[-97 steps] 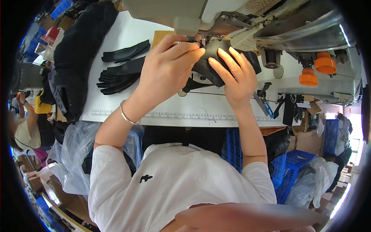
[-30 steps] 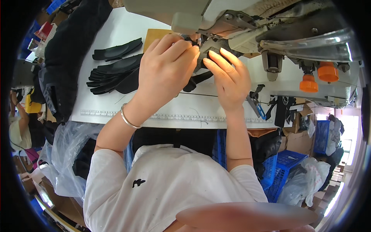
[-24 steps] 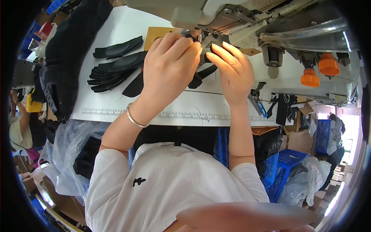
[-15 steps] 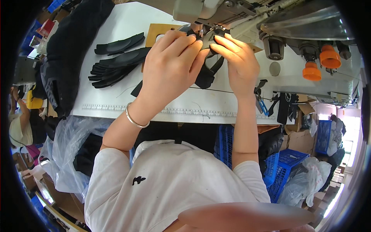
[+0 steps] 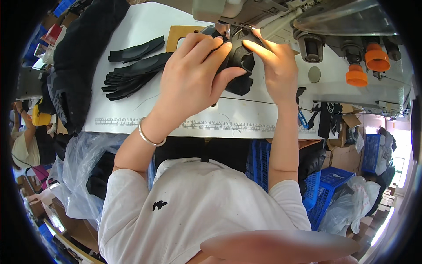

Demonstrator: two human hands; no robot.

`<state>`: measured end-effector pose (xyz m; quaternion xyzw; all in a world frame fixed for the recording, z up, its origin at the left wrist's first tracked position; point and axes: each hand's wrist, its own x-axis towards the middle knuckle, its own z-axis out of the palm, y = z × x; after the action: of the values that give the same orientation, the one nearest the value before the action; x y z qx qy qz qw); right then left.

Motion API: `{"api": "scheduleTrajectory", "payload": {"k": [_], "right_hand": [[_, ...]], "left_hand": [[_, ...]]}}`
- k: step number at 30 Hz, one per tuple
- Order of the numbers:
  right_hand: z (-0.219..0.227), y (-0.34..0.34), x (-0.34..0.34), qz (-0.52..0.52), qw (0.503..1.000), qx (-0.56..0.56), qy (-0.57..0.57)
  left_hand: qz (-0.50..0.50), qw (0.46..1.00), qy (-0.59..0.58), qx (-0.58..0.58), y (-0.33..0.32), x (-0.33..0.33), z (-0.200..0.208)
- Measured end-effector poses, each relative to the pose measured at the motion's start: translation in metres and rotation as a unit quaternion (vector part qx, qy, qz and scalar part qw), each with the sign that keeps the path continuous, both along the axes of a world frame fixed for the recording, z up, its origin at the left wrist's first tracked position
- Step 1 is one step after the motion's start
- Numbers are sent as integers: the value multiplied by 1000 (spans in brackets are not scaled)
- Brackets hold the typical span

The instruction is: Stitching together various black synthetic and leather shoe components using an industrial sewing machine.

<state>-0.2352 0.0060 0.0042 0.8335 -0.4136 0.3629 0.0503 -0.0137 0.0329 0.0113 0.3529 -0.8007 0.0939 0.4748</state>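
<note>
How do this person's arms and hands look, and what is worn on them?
The left hand and the right hand are without gloves. A plain silver-coloured bangle circles the left wrist; the right wrist shows none. Short white sleeves end near the elbows, leaving the forearms bare.

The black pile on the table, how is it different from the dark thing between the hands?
The black pile is flat strips fanned out and overlapping; the dark item is curved and bunched up. The pile lies on the white table to the left of the left hand; the dark item is between that hand and the right hand, near the sewing machine. Both look black or nearly black.
</note>
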Motion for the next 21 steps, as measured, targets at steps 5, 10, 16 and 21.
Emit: {"api": "scheduleTrajectory", "payload": {"k": [5,10,16,21], "right_hand": [[-39,43,11,-55,985,14,-160],[-36,55,39,-14,979,95,-180],[-31,56,40,118,821,317,-460],[-32,58,42,125,803,328,-481]], "left_hand": [[-58,991,-111,53,-10,35,8],[-37,974,-223,-11,-22,45,0],[-235,972,9,-21,-33,32,-12],[-213,969,-63,-106,-40,37,-26]]}}
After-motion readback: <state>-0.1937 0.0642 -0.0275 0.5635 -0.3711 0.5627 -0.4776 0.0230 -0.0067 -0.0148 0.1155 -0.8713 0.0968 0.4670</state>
